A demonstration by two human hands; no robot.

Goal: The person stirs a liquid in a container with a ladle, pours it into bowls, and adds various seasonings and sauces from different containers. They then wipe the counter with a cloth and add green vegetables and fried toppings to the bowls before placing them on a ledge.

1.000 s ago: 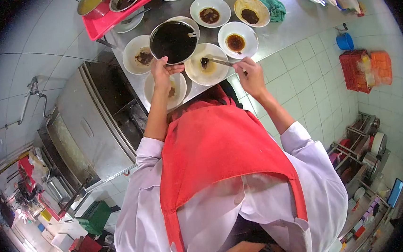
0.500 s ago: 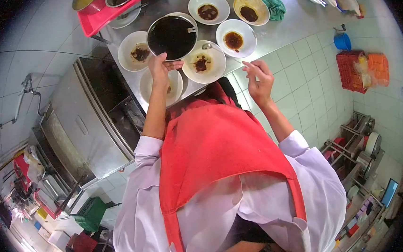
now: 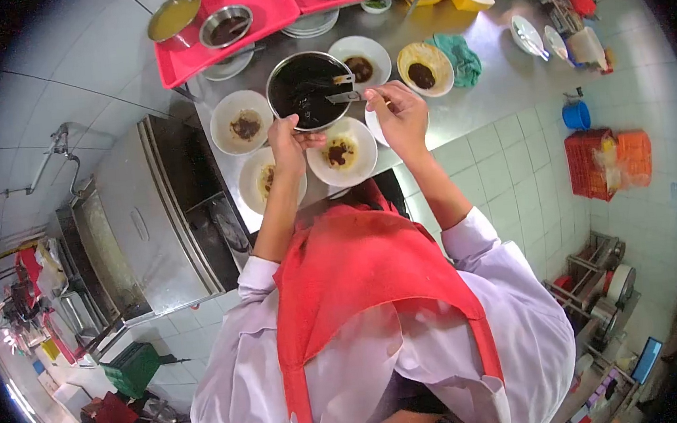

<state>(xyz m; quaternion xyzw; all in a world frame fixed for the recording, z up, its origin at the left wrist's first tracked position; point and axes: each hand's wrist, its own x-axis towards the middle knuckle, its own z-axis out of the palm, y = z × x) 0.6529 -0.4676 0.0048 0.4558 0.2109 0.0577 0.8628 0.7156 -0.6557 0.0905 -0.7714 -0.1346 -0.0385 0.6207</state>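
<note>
My left hand (image 3: 292, 143) grips a round metal pot (image 3: 269, 96) by its lower edge, holding it tilted above the bowls. Dark liquid (image 3: 296, 79) fills the pot. Pinched in my right hand (image 3: 399, 117) is a metal spoon (image 3: 342, 97); its far end dips into the liquid, so the bowl of the spoon is hidden. Just below the pot stands a white bowl (image 3: 364, 162) with brown sauce in it. Similar sauced bowls sit at the left (image 3: 223, 113), lower left (image 3: 251, 188) and behind the pot (image 3: 377, 49). My right hand partly covers another bowl (image 3: 374, 127).
A yellowish bowl (image 3: 439, 59) with sauce stands beside a green cloth (image 3: 460, 63) on the steel table (image 3: 494, 68). Red trays (image 3: 271, 6) at the back carry a small metal bowl (image 3: 211, 32) and a pot of yellowish liquid (image 3: 171, 22). Stacked plates (image 3: 312, 27) lie near them.
My right hand has moved left and up, bringing the spoon from over the front bowl into the pot. My left hand still holds the pot. The view has shifted, showing more of the table's back.
</note>
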